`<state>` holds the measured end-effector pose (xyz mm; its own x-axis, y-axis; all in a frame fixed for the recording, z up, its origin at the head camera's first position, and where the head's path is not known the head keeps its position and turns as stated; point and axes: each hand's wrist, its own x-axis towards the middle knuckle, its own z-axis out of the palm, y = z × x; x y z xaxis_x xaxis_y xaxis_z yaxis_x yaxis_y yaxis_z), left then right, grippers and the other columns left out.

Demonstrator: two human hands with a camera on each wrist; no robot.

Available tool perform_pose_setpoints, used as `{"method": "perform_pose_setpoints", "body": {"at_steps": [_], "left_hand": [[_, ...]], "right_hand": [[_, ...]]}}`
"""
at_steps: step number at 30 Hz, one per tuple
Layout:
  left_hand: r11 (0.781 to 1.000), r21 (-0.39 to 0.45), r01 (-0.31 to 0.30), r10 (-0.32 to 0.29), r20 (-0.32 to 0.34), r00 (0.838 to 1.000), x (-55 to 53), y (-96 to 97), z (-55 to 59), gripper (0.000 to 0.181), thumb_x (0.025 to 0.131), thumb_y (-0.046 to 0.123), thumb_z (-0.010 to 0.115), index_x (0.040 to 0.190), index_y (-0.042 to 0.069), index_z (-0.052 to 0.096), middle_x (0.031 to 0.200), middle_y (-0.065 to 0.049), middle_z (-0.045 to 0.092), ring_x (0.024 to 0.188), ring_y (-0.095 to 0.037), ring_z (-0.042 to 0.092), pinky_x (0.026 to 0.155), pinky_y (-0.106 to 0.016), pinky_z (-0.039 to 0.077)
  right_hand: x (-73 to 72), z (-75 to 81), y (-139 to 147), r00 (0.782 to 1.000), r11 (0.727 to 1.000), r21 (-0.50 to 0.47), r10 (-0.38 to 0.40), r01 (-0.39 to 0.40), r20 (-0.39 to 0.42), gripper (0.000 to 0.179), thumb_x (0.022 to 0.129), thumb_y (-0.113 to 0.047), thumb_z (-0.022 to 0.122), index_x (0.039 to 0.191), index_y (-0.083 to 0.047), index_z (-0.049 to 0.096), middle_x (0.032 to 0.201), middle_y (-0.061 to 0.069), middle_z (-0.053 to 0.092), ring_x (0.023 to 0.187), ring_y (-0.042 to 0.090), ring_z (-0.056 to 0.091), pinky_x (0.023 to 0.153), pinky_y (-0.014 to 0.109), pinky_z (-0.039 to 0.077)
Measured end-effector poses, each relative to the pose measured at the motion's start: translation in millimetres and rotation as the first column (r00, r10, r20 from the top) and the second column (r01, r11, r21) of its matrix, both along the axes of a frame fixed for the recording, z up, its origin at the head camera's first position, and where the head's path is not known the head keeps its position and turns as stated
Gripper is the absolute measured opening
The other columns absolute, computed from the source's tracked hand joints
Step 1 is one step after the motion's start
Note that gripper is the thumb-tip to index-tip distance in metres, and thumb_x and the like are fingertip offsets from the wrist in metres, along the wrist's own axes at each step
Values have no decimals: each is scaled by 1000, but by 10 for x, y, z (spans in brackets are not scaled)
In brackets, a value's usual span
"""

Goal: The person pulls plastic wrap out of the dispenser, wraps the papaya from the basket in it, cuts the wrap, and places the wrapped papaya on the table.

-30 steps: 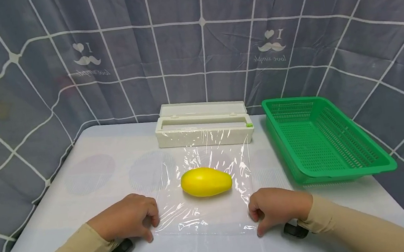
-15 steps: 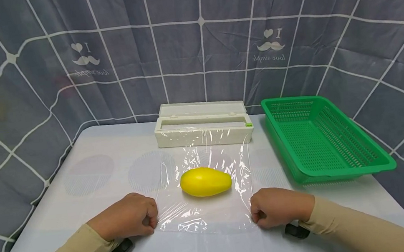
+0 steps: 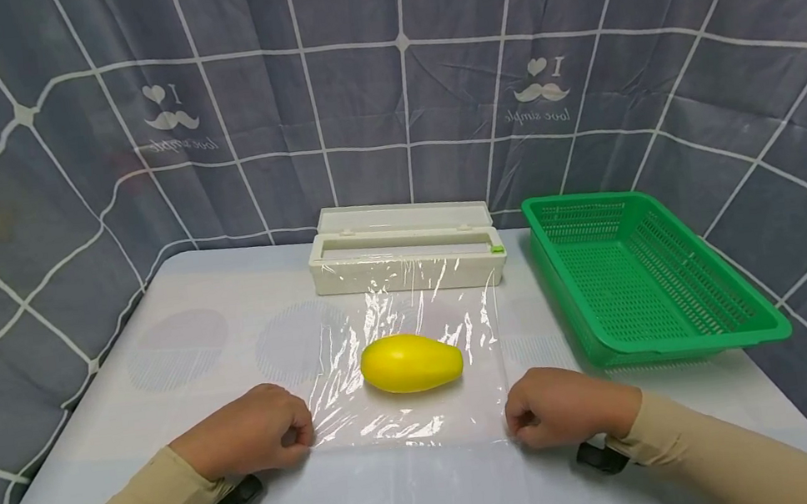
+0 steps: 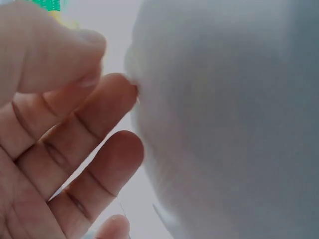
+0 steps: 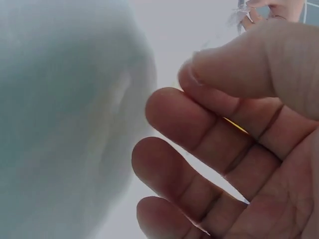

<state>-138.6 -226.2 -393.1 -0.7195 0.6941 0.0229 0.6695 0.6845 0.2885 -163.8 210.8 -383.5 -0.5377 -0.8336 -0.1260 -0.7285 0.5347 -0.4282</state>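
A sheet of clear cling film (image 3: 477, 390) runs over the white table from a white dispenser box (image 3: 406, 275) with a raised lid. On the film lies a smooth, oblong yellow fruit (image 3: 411, 362), papaya-like, narrower at its right end. My left hand (image 3: 262, 429) pinches the film's near left corner, and my right hand (image 3: 562, 405) pinches the near right one. In the left wrist view, thumb and index finger of the left hand (image 4: 75, 139) meet while the other fingers are loosely bent. Much the same grip shows on the right hand (image 5: 214, 144) in the right wrist view.
To the right stands a green plastic basket (image 3: 628, 292) with perforated walls. Behind the table (image 3: 196, 412) hangs a grey curtain (image 3: 354, 98) with white lines. A green slider (image 3: 497, 250) sits at the box's right end.
Thumbs and fingers, apart one second ago, have closed on the film's near corners. The film's near edge has shifted slightly away from me, and the right hand has moved a little right.
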Motion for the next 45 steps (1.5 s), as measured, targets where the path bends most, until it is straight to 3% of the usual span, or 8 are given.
{"method": "perform_pose_setpoints", "body": {"at_steps": [9, 13, 18, 24, 34, 39, 45], "left_hand": [[995, 90, -42, 35, 77, 996, -44, 13, 31, 32, 80, 1, 69, 69, 29, 56, 66, 22, 45, 62, 4, 39, 63, -19, 38], [996, 81, -46, 44, 27, 999, -61, 14, 65, 30, 83, 2, 70, 74, 27, 58, 67, 20, 45, 64, 3, 40, 64, -21, 39], [996, 94, 2, 5, -67, 998, -92, 0, 98, 24, 87, 1, 72, 92, 23, 80, 80, 21, 66, 73, 3, 53, 77, -29, 53], [987, 154, 34, -16, -119, 993, -135, -5, 129, 24, 87, -1, 72, 90, 21, 82, 86, 18, 72, 77, 2, 59, 83, -35, 55], [973, 228, -29, 53, -101, 993, -223, 2, 223, 21, 92, 2, 70, 93, 22, 77, 89, 17, 70, 80, 2, 56, 80, -31, 52], [969, 226, -103, 120, -64, 991, -289, 12, 253, 15, 96, 7, 70, 96, 22, 75, 89, 21, 65, 84, 2, 56, 82, -32, 53], [948, 252, -196, 211, -32, 977, -385, 38, 247, 12, 98, 9, 67, 98, 17, 76, 89, 18, 66, 85, -2, 57, 82, -35, 56]], "right_hand": [[-31, 16, 118, 998, 991, -130, -38, 31, -52, 17, 85, -4, 74, 79, -20, 73, 76, -18, 64, 71, -3, 52, 65, 18, 47], [-51, 28, 155, 995, 985, -167, -57, 43, -84, 17, 86, -3, 73, 79, -19, 72, 77, -17, 64, 72, 0, 56, 66, 19, 48], [-56, 52, 178, 986, 972, -203, -135, 114, -95, 22, 85, 0, 71, 78, -21, 68, 76, -17, 62, 73, -3, 55, 66, 20, 50], [-61, 93, 181, 967, 949, -236, -238, 211, -92, 21, 87, 2, 68, 80, -18, 68, 76, -16, 61, 71, -3, 52, 64, 21, 49], [-82, 124, 142, 902, 884, -265, -421, 385, -94, 16, 90, -1, 67, 81, -15, 70, 77, -13, 64, 70, -1, 51, 63, 22, 48], [-107, 127, 108, 865, 841, -293, -495, 455, -76, 17, 90, -1, 66, 82, -15, 70, 72, -13, 61, 67, 1, 50, 60, 22, 44], [-175, 118, 34, 807, 775, -319, -589, 546, -50, 13, 95, -4, 65, 86, -11, 71, 67, -9, 58, 65, 6, 50, 58, 22, 43]]}}
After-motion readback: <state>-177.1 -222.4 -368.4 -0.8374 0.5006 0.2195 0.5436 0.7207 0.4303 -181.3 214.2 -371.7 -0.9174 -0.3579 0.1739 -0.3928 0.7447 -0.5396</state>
